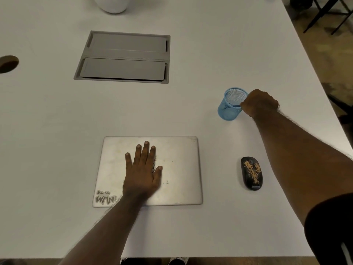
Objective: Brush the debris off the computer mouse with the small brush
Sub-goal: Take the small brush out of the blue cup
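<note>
A black computer mouse [251, 173] lies on the white table at the right, its top speckled with orange-tan debris. Beyond it stands a blue mesh pen cup [230, 105], tilted a little toward me. My right hand [259, 103] is closed at the cup's right rim, pinching a thin blue handle [236, 106] that pokes into the cup; its far end is hidden, so I cannot tell if it is the small brush. My left hand [143, 169] lies flat, fingers spread, on a closed silver laptop [177, 173].
A grey cable hatch [124, 56] is set into the table at the back. A round hole [7, 64] sits at the far left, a white rounded object [112, 4] at the back edge. The table's right edge runs diagonally past the cup; chair legs [324, 14] stand beyond.
</note>
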